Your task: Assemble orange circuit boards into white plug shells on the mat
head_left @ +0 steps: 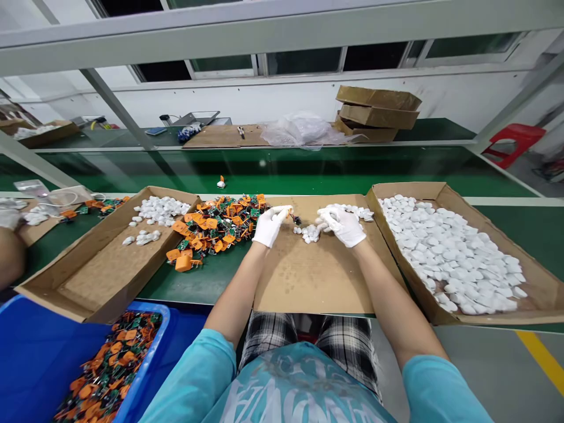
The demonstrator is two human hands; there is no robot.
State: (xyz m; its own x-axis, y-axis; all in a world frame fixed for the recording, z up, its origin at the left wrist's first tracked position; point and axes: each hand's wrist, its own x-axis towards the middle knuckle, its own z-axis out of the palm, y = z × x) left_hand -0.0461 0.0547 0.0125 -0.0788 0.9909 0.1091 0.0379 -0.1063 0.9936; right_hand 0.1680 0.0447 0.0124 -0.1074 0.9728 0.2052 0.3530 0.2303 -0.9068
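My left hand [268, 227], in a white glove, pinches a small orange part with a dark piece [296, 220] hanging from it on wires. My right hand [343, 225], also gloved, has thumb and fingers drawn together; whatever lies between them blends with the white glove. Between the hands, a little cluster of white pieces [310, 234] rests on a flat cardboard sheet [308, 282]. More white pieces [359, 212] lie just beyond my right hand. Left of my left hand is a heap of orange parts with green circuit boards [220, 223].
A cardboard tray of white pieces [458, 258] stands at right; another tray [92, 282] holds fewer at left. Below it, a blue bin [161, 341] contains more orange parts. Cardboard boxes [379, 111] and plastic film [302, 129] occupy the back shelf. Another person's arm [9, 252] shows far left.
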